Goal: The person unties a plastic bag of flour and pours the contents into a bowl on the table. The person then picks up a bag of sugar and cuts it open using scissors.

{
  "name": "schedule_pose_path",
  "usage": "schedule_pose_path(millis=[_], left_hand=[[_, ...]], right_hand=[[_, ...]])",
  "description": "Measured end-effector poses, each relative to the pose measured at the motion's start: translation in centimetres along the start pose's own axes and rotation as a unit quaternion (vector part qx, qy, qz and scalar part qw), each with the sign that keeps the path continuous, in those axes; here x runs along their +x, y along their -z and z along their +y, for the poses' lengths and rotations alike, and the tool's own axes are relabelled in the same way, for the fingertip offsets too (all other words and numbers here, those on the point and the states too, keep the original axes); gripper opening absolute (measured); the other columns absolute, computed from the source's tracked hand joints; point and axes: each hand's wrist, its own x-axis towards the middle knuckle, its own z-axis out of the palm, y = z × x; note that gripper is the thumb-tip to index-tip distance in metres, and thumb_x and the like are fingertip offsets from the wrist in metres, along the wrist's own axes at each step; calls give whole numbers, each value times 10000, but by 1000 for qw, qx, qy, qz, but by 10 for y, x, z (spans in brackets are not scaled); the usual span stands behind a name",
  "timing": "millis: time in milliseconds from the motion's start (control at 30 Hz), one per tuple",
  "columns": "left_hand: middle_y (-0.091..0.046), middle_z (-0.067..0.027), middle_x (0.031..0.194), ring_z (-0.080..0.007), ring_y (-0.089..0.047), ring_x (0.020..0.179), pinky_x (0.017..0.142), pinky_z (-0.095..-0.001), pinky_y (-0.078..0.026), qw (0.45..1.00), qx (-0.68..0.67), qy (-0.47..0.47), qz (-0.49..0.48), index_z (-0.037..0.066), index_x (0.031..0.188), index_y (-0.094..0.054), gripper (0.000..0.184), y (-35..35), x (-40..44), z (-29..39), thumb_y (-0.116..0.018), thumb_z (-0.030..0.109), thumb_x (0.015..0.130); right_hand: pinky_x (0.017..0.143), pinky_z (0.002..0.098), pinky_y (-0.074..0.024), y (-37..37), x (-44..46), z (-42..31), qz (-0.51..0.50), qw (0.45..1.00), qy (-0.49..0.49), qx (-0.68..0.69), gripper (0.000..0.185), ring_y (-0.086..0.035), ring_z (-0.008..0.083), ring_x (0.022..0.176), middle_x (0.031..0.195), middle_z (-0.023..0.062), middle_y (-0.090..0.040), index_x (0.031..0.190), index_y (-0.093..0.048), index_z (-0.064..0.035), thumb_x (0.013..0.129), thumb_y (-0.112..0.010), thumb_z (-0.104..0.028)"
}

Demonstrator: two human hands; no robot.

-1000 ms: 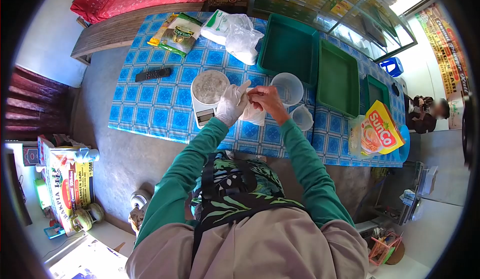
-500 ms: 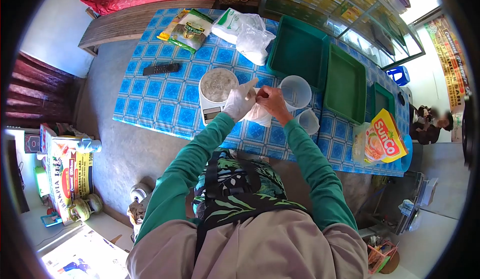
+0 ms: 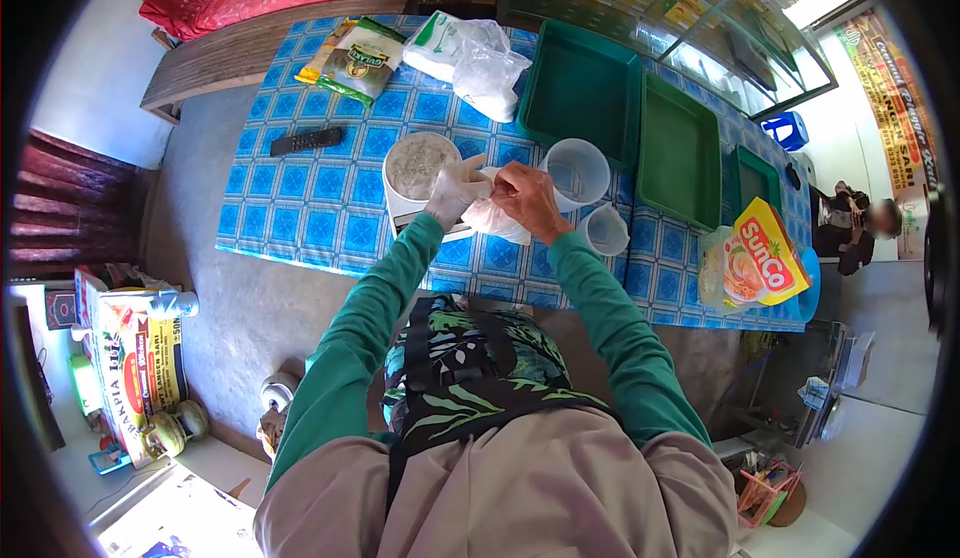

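My left hand, in a white glove, is closed at the top of a small white plastic bag, just right of the scale. My bare right hand pinches the same bag from the other side. Left of them, a round container of whitish contents stands on a white kitchen scale, whose display is mostly covered by my left hand. To the right of my hands are a clear plastic tub and a smaller clear jug.
Green trays line the table's right half. A Gulaku packet, white plastic bags and a black remote lie further back. A SunCo pouch stands at the right. A person is beyond the table.
The camera view has shifted slightly. My hands stay together at the small bag, and my left hand now covers more of the scale's display.
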Motion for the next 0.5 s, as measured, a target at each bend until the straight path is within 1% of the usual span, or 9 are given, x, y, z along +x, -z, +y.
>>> schedule_pose_path(millis=[100, 133, 200, 267, 300, 367, 400, 467, 500], left_hand=[[-603, -43, 755, -91, -548, 689, 643, -206, -440, 998, -55, 0, -1, -189, 1312, -304, 750, 0, -3, -2, -624, 38, 672], [-601, -41, 753, -86, -546, 697, 650, -201, -438, 996, -85, 4, 6, -163, 1322, -319, 740, -1, -4, -3, -630, 37, 681], [-599, -38, 752, -81, -545, 705, 657, -195, -435, 993, -114, 6, 13, -137, 1333, -334, 732, -2, -6, -5, -637, 36, 689], [-607, -24, 742, -86, -554, 695, 664, -218, -451, 997, -39, -54, 41, -55, 1363, -356, 723, -5, -6, -7, -645, 47, 708], [-607, -24, 742, -86, -554, 695, 664, -218, -451, 997, -39, -53, 41, -55, 1363, -356, 723, -5, -8, -5, -645, 47, 708], [-619, -23, 737, -118, -568, 675, 671, -265, -476, 957, 218, -181, 54, 11, 1365, -389, 705, -6, -11, 0, -653, 69, 714], [-619, -23, 737, -118, -568, 675, 671, -265, -476, 957, 218, -181, 53, 11, 1365, -389, 705, -7, -12, 2, -653, 69, 714], [-631, -26, 750, -154, -589, 675, 663, -309, -492, 917, 348, -193, 39, 12, 1327, -438, 650, -12, -12, 7, -646, 64, 713], [-631, -26, 750, -154, -589, 675, 663, -309, -492, 916, 348, -194, 39, 12, 1327, -438, 650, -13, -13, 7, -646, 64, 713]], right_hand=[[537, 299, -459, -8, -5, 2, 28, 997, -41, 52, 107, -579, 200, 582, 690, 91, -601, 724, -579, -15, 685, -679, -12], [537, 299, -459, -12, -9, 4, 27, 997, -40, 53, 107, -579, 200, 582, 690, 91, -601, 724, -579, -15, 685, -679, -12], [548, 266, -455, -18, -12, 6, 44, 972, -182, 143, 72, -554, 115, 593, 675, 49, -608, 752, -596, -12, 720, -659, -27], [555, 257, -455, -15, -15, 9, 34, 965, -201, 162, 55, -547, 95, 602, 669, 36, -609, 755, -600, -9, 731, -645, -29], [562, 247, -455, -12, -15, 8, 24, 958, -223, 181, 40, -540, 75, 610, 663, 24, -609, 757, -603, -6, 743, -631, -31], [564, 248, -457, -5, -15, 7, 6, 959, -228, 170, 43, -541, 79, 604, 661, 30, -610, 751, -602, -5, 738, -633, -33], [567, 250, -459, -3, -15, 7, -13, 960, -231, 158, 47, -543, 82, 598, 660, 36, -611, 745, -601, -5, 734, -635, -35], [568, 248, -459, -2, -14, 7, -22, 965, -223, 134, 48, -546, 86, 597, 665, 38, -615, 747, -601, -5, 732, -634, -38], [570, 247, -460, -2, -14, 7, -32, 970, -214, 111, 50, -549, 90, 597, 671, 41, -619, 749, -602, -6, 731, -633, -40]])
